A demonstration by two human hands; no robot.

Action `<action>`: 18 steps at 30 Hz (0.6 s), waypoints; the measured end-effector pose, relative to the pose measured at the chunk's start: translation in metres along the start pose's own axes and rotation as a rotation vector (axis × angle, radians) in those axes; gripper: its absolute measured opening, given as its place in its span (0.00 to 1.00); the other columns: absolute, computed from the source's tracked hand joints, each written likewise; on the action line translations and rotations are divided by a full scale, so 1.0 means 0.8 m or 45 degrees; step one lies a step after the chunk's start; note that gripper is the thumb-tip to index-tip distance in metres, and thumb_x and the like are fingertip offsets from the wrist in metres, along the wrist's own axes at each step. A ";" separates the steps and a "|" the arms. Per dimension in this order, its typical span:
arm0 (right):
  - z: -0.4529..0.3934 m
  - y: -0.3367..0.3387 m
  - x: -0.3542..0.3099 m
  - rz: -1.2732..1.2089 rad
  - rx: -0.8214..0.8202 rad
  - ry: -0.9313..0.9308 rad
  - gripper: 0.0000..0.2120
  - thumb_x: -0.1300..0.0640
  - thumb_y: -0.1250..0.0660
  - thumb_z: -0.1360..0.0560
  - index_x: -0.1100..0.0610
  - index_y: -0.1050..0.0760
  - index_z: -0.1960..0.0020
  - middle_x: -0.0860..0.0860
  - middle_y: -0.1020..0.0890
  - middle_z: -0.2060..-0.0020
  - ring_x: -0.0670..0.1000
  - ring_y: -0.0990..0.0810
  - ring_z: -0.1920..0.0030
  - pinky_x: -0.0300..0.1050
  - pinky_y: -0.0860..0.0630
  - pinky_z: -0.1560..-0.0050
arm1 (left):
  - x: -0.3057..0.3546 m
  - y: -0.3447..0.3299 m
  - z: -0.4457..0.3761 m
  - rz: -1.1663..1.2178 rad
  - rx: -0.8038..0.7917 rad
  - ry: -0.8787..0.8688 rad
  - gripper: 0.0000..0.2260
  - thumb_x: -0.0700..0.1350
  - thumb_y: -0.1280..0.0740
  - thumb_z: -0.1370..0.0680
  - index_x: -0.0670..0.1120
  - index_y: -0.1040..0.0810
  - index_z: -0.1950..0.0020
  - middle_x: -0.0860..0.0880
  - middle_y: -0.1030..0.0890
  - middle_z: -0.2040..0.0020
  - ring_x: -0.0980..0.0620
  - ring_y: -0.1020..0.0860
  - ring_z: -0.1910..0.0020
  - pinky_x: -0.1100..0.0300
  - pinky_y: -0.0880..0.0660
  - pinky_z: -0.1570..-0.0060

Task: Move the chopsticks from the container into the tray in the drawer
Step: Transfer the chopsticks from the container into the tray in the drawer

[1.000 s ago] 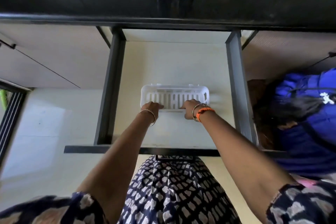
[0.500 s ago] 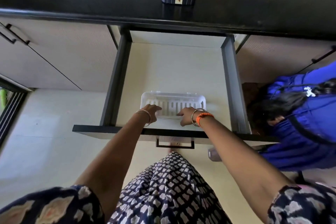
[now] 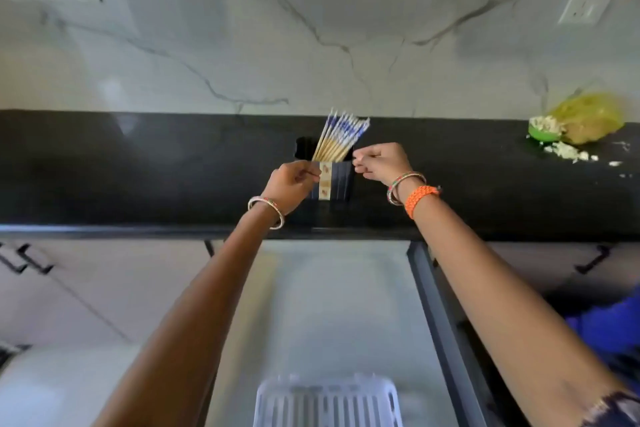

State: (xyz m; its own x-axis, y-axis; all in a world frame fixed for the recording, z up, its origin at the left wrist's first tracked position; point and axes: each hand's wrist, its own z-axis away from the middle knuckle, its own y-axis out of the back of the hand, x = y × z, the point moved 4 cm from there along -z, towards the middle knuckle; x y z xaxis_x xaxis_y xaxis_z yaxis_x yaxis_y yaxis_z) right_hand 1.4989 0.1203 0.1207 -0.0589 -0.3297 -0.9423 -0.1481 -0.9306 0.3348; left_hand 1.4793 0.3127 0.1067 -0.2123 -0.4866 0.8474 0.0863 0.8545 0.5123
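1. Both arms reach up over the open drawer point(image 3: 346, 305) to the dark container point(image 3: 337, 180) standing on the black counter point(image 3: 138, 177).
2. The left hand point(image 3: 292, 185) is curled against the container's left side, covering that edge; I cannot tell whether it grips it or only touches it.
3. The right hand point(image 3: 379, 163) is loosely fisted just beside the container's upper right corner. The picture is blurred there, so whether anything is pinched between its fingers I cannot tell.
4. The chopsticks point(image 3: 341, 137), blue-patterned at the top, stand bunched in the container, fanning up and to the right; their lower ends are hidden inside.
5. The white slotted tray point(image 3: 327, 399) lies in the drawer, its near part cut off by the bottom edge.
6. Far right on the counter, a yellowish bag point(image 3: 585, 118) and a green bowl point(image 3: 543, 132) are smeared by motion.
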 end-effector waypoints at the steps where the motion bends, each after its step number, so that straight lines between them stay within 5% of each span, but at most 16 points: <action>1: -0.025 0.005 -0.003 -0.062 0.132 -0.019 0.08 0.67 0.35 0.25 0.65 0.18 0.50 0.60 0.16 0.57 0.46 0.20 0.66 0.35 0.22 0.64 | 0.000 0.003 -0.025 -0.102 0.081 -0.034 0.11 0.36 0.41 0.26 0.46 0.21 0.50 0.48 0.18 0.52 0.54 0.23 0.57 0.70 0.28 0.61; 3: -0.069 0.010 0.005 -0.151 0.316 -0.104 0.08 0.69 0.36 0.26 0.68 0.19 0.52 0.59 0.18 0.64 0.46 0.22 0.70 0.38 0.21 0.66 | -0.008 0.005 -0.066 -0.273 0.148 -0.050 0.13 0.37 0.40 0.25 0.45 0.23 0.43 0.46 0.20 0.45 0.51 0.23 0.52 0.65 0.28 0.54; 7: -0.147 0.000 0.043 -0.195 0.409 -0.230 0.06 0.68 0.32 0.27 0.69 0.19 0.53 0.59 0.20 0.65 0.50 0.22 0.69 0.51 0.18 0.53 | -0.045 -0.007 -0.131 -0.522 0.089 -0.097 0.13 0.43 0.39 0.23 0.47 0.26 0.39 0.47 0.24 0.38 0.47 0.27 0.40 0.51 0.26 0.42; 13: -0.218 -0.019 0.061 -0.290 0.284 -0.220 0.12 0.61 0.29 0.27 0.70 0.21 0.50 0.59 0.19 0.57 0.53 0.18 0.58 0.44 0.18 0.56 | -0.080 -0.014 -0.161 -0.509 0.079 -0.166 0.07 0.43 0.35 0.24 0.45 0.20 0.49 0.48 0.18 0.48 0.49 0.22 0.49 0.51 0.25 0.45; 18: -0.233 -0.018 0.056 -0.235 0.362 -0.160 0.13 0.63 0.27 0.28 0.63 0.26 0.69 0.55 0.21 0.69 0.52 0.19 0.62 0.36 0.19 0.68 | -0.090 -0.013 -0.171 -0.498 0.152 -0.165 0.06 0.45 0.34 0.25 0.47 0.19 0.52 0.51 0.17 0.48 0.52 0.21 0.50 0.43 0.36 0.34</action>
State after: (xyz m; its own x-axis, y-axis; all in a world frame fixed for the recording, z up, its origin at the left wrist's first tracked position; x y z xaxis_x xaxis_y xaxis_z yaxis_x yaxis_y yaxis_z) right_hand 1.6826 0.0892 0.0722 -0.1241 -0.1214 -0.9848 -0.4354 -0.8851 0.1640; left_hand 1.6270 0.3144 0.0593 -0.3280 -0.7577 0.5641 -0.1370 0.6290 0.7652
